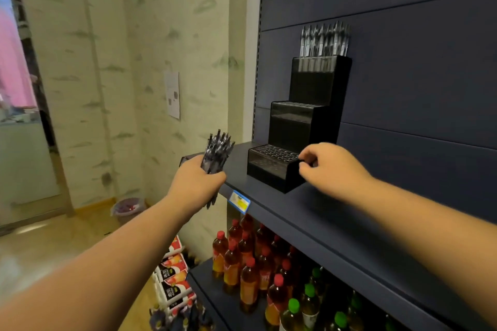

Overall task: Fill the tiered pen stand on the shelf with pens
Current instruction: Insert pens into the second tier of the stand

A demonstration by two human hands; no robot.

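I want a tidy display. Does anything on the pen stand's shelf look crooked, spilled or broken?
Nothing stands out. The pen stand sits upright on the shelf, and the pens in its top tier stand straight.

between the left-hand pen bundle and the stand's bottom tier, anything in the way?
Head view: no. Only bare shelf separates the pen bundle from the stand's bottom tier.

No text is sharp enough to read.

Dark blue shelf (pixel 309 212), black tiered pen stand (pixel 301 126) standing on it; price label (pixel 238 201) on its front edge
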